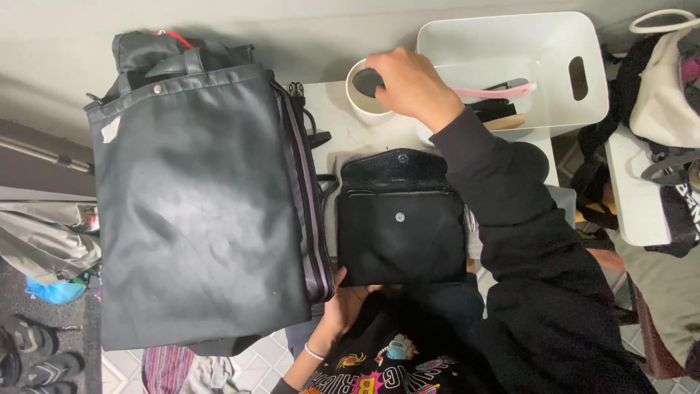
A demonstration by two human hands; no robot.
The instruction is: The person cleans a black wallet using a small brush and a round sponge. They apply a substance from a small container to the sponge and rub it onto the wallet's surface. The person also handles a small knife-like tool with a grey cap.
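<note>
Right hand pinching dark item over white cup, left hand gripping open black pouch; pouch needs steadying.

Right hand over cup — open pouch

Right hand reaches forward, fingers curled; left hand grips low.

looks like a home entryway or bedroom corner, dark sandals on the floor at 8 o'clock, white plastic storage bin at 1 o'clock, cream canvas tote at 2 o'clock, pale tiled floor
</note>
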